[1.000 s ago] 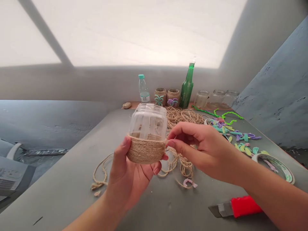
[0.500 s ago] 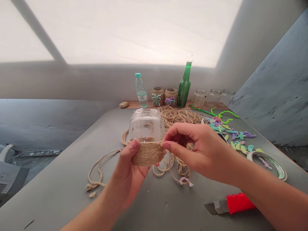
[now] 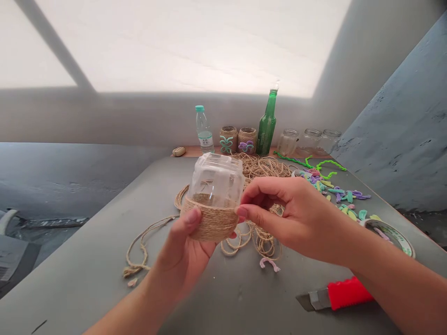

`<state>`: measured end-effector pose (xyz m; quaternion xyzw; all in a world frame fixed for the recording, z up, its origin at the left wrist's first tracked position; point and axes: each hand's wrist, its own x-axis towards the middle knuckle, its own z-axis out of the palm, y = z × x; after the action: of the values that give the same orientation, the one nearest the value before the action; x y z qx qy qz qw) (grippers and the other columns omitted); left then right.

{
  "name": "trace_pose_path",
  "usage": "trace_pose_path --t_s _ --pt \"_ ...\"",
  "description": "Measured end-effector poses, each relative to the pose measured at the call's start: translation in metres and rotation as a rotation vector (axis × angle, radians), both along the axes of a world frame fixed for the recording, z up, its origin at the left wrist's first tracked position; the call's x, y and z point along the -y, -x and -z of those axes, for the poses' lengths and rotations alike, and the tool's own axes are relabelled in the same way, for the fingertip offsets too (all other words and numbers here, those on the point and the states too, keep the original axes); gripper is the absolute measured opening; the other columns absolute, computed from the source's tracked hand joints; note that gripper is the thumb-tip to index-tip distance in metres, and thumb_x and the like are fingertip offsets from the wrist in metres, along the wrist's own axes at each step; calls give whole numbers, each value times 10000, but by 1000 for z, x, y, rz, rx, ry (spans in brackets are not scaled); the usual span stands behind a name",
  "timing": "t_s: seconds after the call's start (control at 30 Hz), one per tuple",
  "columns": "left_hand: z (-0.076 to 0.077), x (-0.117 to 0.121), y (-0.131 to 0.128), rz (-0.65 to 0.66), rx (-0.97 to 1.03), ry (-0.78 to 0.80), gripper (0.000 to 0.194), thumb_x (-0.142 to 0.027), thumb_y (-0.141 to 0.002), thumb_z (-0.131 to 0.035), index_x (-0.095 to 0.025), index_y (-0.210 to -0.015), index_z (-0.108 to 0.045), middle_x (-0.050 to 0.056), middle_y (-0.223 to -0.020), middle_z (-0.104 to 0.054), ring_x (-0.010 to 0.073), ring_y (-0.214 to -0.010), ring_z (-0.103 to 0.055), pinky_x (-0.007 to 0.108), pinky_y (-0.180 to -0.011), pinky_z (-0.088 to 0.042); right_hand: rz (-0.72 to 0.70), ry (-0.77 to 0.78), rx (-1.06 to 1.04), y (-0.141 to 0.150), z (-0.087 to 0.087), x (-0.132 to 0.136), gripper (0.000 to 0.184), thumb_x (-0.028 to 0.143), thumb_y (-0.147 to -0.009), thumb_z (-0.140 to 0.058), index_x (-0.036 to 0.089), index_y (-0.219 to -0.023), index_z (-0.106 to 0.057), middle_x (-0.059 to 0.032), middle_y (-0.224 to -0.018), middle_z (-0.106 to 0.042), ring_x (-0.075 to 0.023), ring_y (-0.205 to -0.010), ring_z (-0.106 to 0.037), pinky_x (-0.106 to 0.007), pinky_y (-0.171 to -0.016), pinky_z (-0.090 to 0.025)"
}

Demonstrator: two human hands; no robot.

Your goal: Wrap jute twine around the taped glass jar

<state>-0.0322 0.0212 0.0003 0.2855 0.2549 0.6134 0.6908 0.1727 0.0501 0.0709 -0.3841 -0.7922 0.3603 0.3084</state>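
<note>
A clear glass jar (image 3: 218, 179) is held tilted above the table by my left hand (image 3: 183, 251), its thumb pressed on the near side. Tight rows of jute twine (image 3: 214, 223) wrap one half of the jar, the half closer to me; the other half is bare glass. My right hand (image 3: 286, 216) is beside the jar, thumb and forefinger pinched on the twine at the edge of the wrapped band. Loose twine hangs in loops below that hand and runs to a large tangled heap (image 3: 261, 167) behind the jar.
Along the back stand a water bottle (image 3: 205, 135), two twine-wrapped jars (image 3: 247, 135), a green bottle (image 3: 267, 125) and bare glass jars (image 3: 289, 142). On the right lie pipe-cleaner pieces (image 3: 349, 195), a tape roll (image 3: 407, 246) and a red utility knife (image 3: 344, 293).
The jar has turned and tilted in my left hand, its bare end shifting slightly right. My right hand's pinch stays at nearly the same place.
</note>
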Motion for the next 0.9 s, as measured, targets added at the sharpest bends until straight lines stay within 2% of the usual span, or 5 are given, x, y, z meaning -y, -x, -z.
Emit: trace_pose_path --t_s 0.3,0.4,0.53,0.7,0.9 --pt "-2 1 -1 53 25 22 517 -485 -866 -824 -253 -1319 -731 104 -1295 -816 298 -1115 -783 428 -918 -701 15 -21 -12 2 1 -1 106 228 -976 -704 201 -882 -744 40 -733 -680 -107 -639 -563 -221 -544 -429" --pt "2 2 -1 73 6 12 520 -407 -874 -842 -256 -1354 -711 100 -1296 -815 309 -1207 -752 437 -995 -673 23 -28 -8 2 2 1 105 224 -972 -707 204 -873 -735 50 -729 -677 -101 -644 -564 -211 -548 -432" --pt "1 0 0 70 16 21 435 -308 -976 -707 -268 -1408 -668 92 -1316 -807 306 -1267 -728 433 -1010 -664 17 -67 30 2 2 3 106 219 -975 -701 217 -880 -748 58 -741 -704 -98 -648 -566 -212 -546 -429" --pt "-3 -3 2 60 56 29 469 -356 -979 -686 -271 -1437 -633 121 -1349 -785 285 -1185 -769 417 -973 -670 40 -96 67 -1 2 2 129 230 -982 -695 224 -881 -776 55 -717 -698 -101 -630 -555 -217 -531 -421" --pt "-5 0 0 152 90 51 442 -450 -956 -715 -250 -1350 -701 96 -1271 -820 277 -1091 -798 408 -942 -686 3 -32 22 -1 2 -1 103 189 -965 -709 199 -881 -766 48 -719 -713 -95 -625 -577 -200 -528 -446"
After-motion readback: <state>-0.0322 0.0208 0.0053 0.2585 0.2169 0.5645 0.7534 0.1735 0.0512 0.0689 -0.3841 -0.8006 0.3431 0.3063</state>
